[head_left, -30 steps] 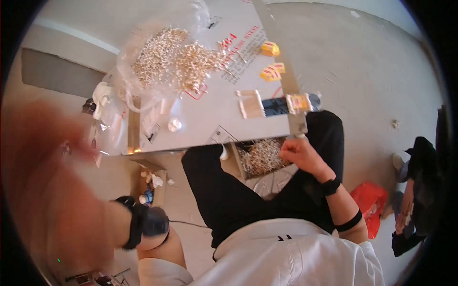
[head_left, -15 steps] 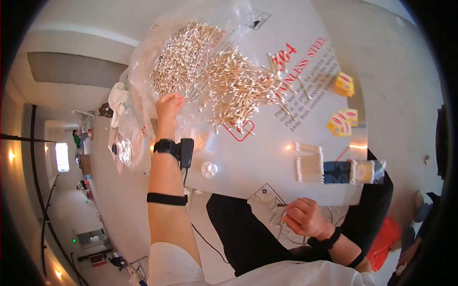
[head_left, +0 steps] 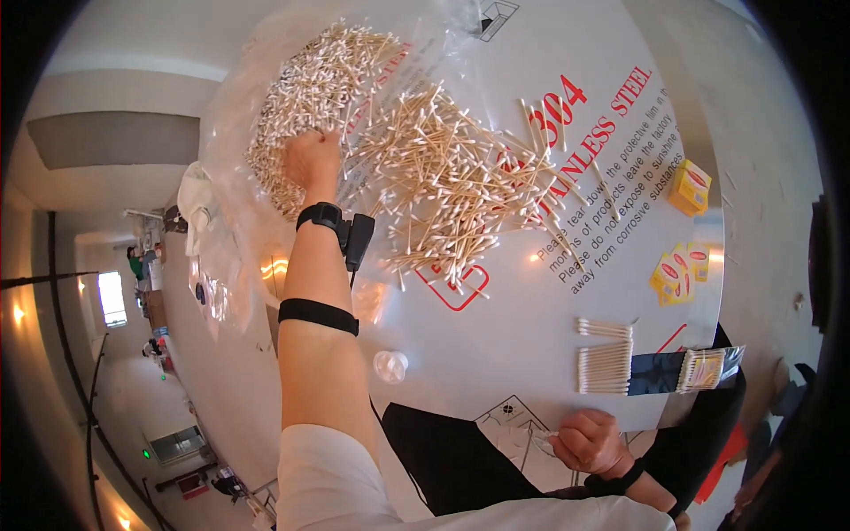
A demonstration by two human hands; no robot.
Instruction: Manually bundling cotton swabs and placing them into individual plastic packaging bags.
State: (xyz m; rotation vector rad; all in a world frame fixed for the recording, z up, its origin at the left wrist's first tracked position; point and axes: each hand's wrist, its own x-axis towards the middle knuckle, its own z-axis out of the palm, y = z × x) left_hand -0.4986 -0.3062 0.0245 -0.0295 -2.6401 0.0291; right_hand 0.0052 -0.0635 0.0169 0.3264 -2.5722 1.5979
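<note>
My left hand [head_left: 312, 164] is curled down into a heap of cotton swabs [head_left: 305, 93] lying on a clear plastic bag [head_left: 226, 115]; its fingertips are hidden. A looser heap of cotton swabs [head_left: 438, 173] spreads to its right. Low at the table's near edge, my right hand [head_left: 591, 442] is closed, with a small piece of clear plastic [head_left: 542, 441] sticking out at its fingers. Above that hand lies a neat row of swabs [head_left: 604, 370] beside a dark strip [head_left: 655, 373]. A clear packet of swabs [head_left: 704, 369] is at the strip's right end.
A film-covered metal table [head_left: 496, 354] bears printed lettering. Small yellow boxes [head_left: 690, 188] and fanned yellow cards [head_left: 680, 274] lie near its right edge. A small clear round container [head_left: 390, 365] stands near my left forearm. Black-clad legs [head_left: 452, 451] are under the near edge.
My left hand has moved forward from the near side of the heap into the swabs. My right hand has moved slightly right and down. The view has shifted.
</note>
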